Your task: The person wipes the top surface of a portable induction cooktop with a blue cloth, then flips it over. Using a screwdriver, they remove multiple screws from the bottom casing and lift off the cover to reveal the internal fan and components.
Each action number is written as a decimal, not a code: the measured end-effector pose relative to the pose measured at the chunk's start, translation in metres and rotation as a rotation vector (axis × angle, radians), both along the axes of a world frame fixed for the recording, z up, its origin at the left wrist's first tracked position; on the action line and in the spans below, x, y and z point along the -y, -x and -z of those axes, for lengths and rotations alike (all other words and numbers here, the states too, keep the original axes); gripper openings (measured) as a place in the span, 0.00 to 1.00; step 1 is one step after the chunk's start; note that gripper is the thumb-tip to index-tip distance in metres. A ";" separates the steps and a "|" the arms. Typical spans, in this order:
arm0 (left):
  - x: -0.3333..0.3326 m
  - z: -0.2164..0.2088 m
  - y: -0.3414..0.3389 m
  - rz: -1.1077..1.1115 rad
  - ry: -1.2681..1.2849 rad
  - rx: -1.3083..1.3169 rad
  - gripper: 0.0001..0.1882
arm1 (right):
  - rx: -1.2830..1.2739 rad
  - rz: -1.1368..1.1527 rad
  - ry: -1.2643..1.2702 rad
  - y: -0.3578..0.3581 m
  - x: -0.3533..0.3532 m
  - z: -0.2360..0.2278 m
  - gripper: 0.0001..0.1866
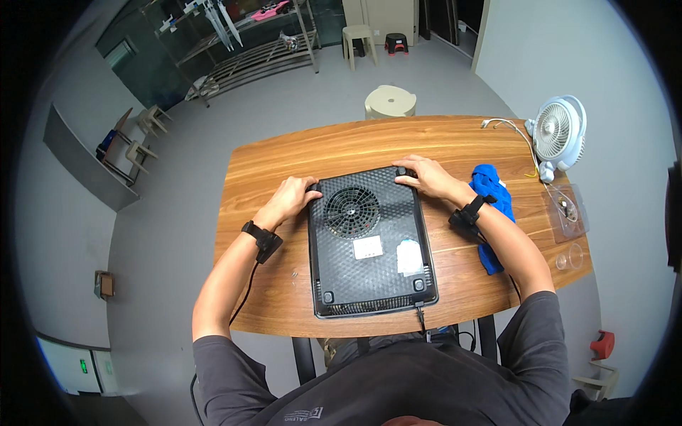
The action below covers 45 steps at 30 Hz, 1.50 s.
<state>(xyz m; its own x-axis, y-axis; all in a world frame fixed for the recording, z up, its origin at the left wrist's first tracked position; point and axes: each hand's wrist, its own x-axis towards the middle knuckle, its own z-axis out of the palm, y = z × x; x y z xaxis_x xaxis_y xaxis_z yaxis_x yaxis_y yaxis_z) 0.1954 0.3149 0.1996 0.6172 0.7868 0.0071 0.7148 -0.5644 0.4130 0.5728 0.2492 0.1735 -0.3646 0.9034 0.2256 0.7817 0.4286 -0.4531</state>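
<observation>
A black induction cooker lies upside down on the wooden table. Its underside shows a round fan grille, two pale labels and small rubber feet. At its far left corner my left hand is closed on the edge, thumb on top. My right hand grips the far right corner the same way, its thumb beside the foot there. A dark cord leaves the cooker's near edge toward my lap. The fingertips under the cooker's rim are hidden.
Beside my right forearm is a crumpled blue cloth. A white fan stands at the far right corner, near a white cable. A clear plastic tray and small clear cups sit along the right edge. A stool stands beyond the table.
</observation>
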 end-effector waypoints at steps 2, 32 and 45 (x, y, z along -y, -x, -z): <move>-0.002 0.000 0.003 0.030 -0.027 -0.012 0.23 | -0.011 -0.001 0.011 0.001 0.000 0.000 0.30; -0.001 0.004 0.012 0.049 -0.042 0.077 0.21 | -0.094 -0.071 0.148 -0.004 -0.009 0.000 0.31; -0.023 0.010 0.021 -0.496 0.804 0.822 0.22 | -0.113 -0.088 0.053 0.000 -0.002 -0.015 0.30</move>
